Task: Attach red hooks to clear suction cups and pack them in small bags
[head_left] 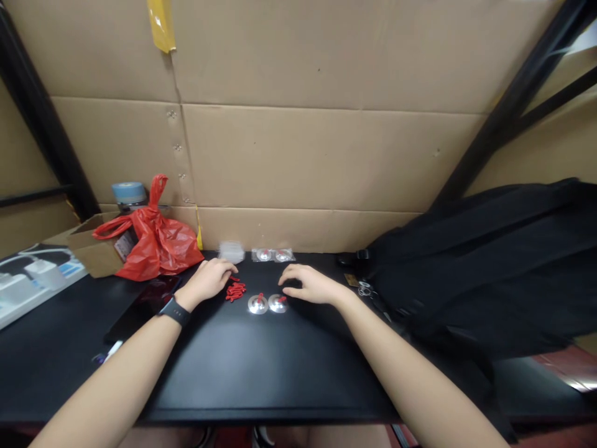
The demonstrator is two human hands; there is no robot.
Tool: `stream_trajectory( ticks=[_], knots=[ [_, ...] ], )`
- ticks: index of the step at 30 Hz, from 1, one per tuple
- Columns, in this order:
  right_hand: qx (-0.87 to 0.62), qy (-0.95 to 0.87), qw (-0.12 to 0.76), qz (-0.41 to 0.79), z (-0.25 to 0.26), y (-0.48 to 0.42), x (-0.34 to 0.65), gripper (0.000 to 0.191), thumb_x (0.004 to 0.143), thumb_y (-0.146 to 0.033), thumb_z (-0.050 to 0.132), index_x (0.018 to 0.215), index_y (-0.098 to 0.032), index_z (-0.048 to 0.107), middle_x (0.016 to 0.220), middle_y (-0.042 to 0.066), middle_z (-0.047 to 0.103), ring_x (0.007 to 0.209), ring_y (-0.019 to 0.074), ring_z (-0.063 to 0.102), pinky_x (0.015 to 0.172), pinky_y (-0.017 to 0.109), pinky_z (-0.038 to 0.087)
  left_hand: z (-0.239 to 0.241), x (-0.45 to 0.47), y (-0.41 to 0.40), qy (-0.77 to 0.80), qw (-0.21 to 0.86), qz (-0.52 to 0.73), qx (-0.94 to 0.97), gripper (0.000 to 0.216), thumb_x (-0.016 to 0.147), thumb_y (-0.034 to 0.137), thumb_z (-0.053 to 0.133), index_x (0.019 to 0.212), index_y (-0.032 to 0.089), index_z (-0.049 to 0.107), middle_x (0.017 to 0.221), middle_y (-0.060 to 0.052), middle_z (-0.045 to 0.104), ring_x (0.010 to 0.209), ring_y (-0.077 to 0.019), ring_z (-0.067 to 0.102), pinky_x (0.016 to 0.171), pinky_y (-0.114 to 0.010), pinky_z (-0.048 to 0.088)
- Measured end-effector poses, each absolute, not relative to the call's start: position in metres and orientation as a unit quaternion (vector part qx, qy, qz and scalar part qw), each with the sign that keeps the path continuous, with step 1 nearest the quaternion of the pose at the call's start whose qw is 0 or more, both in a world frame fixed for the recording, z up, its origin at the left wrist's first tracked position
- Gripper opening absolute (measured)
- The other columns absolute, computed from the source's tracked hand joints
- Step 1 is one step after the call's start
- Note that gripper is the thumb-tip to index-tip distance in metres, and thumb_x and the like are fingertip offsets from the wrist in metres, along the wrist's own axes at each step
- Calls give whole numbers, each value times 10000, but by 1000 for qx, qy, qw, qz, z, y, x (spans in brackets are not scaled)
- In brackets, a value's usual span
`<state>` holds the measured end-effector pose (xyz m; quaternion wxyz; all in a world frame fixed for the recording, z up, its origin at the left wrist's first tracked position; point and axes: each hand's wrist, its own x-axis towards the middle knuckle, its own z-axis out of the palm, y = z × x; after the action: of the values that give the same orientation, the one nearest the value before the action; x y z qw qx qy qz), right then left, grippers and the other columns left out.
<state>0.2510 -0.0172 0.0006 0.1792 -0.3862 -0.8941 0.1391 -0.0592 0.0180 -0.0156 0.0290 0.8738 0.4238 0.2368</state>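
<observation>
Two small silver discs with a red loop at the centre, like finger cymbals, lie side by side on the black table: the left disc (258,303) and the right disc (278,303). My right hand (305,284) hovers just behind and right of them, thumb and fingers apart with nothing in between. A small pile of red cord loops (236,290) sits left of the discs. Over its left edge reaches my left hand (211,277), fingers loosely bent and apart, no object visible in it. Clear plastic bags (232,251) are stacked just beyond that hand.
Two bagged discs (273,255) rest against the cardboard wall (303,162). On the left are a red plastic bag (156,242), an open carton (96,249), a dark phone (142,308) and a power strip (41,286). A black backpack (485,267) fills the right side, beside some keys (365,288).
</observation>
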Motion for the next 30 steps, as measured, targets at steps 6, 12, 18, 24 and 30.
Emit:
stream_trajectory(
  ticks=[6, 12, 18, 24, 30],
  knots=[
    [-340, -911, 138, 190, 8, -28, 236, 111, 805, -272, 719, 863, -181, 745, 818, 33, 708, 689, 140, 630, 667, 242, 476, -25, -67, 30, 428, 23, 248, 869, 308, 939, 305, 450, 1090, 210, 702, 1147, -81, 693, 1056, -230, 632, 965, -350, 466],
    [-360, -910, 123, 163, 7, -31, 233, 142, 774, -83, 647, 790, -186, 742, 803, 29, 714, 682, 137, 630, 634, 227, 449, -44, -65, 38, 478, -13, 227, 848, 328, 935, 317, 455, 1150, 249, 694, 1339, -89, 610, 1240, -279, 528, 1033, -464, 392],
    [-361, -908, 122, 173, 7, -31, 234, 132, 783, -99, 631, 793, -181, 734, 814, 30, 720, 684, 136, 634, 637, 227, 449, -44, -63, 39, 462, -36, 244, 852, 347, 937, 247, 426, 1185, 253, 670, 1285, -86, 651, 1247, -280, 512, 1012, -470, 351],
    [-363, -910, 114, 162, 9, -32, 234, 60, 793, -151, 676, 800, -171, 732, 810, 31, 713, 666, 131, 627, 634, 227, 443, -16, -60, 24, 444, -95, 253, 854, 318, 894, 196, 453, 1102, 205, 693, 1187, -114, 688, 1143, -292, 566, 941, -446, 353],
    [-365, -910, 111, 165, 8, -30, 234, 70, 798, -140, 680, 825, -168, 738, 805, 34, 714, 678, 133, 631, 643, 222, 442, -4, -30, -2, 366, -87, 283, 882, 384, 902, 161, 448, 1221, 226, 652, 1281, -97, 649, 1165, -276, 561, 971, -434, 338]
  ],
)
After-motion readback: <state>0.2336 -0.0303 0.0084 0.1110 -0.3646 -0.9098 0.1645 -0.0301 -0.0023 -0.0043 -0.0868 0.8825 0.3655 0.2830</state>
